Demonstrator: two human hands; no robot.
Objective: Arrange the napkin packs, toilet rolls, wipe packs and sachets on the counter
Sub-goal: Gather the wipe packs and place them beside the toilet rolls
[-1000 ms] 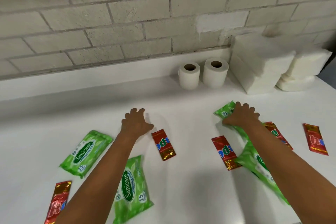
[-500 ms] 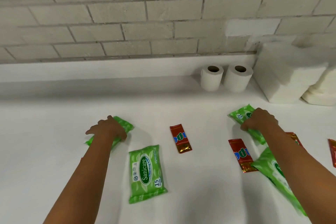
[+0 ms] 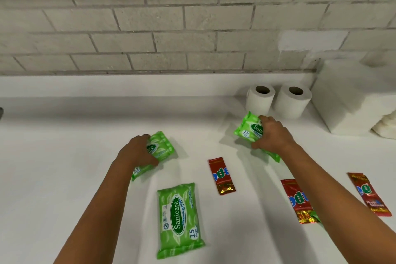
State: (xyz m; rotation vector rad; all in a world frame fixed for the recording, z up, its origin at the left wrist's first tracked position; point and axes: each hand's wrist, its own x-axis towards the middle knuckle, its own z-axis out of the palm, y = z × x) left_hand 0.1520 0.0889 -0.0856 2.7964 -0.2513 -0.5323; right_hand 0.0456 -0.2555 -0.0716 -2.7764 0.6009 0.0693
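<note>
My left hand [image 3: 137, 153] grips a green wipe pack [image 3: 161, 148] at mid-counter, lifted at its far end. My right hand [image 3: 271, 137] holds another green wipe pack [image 3: 247, 129], tilted up just in front of two upright toilet rolls [image 3: 260, 99] [image 3: 292, 100]. A third green wipe pack [image 3: 179, 218] lies flat near me, between my arms. Three red sachets lie flat: one in the middle [image 3: 220, 176], one beside my right forearm [image 3: 299, 201], one at the far right [image 3: 369, 194]. White napkin packs [image 3: 347, 100] are stacked at the back right.
The white counter [image 3: 64, 167] runs to a low white ledge below a grey brick wall [image 3: 171, 17]. A small dark object [image 3: 1, 112] shows at the left edge. A cream napkin stack [image 3: 385, 126] sits at the far right edge.
My left hand went left, took a green wipe pack and brought it toward the middle. My right hand lifted its wipe pack and carried it closer to the toilet rolls. The view shifted left.
</note>
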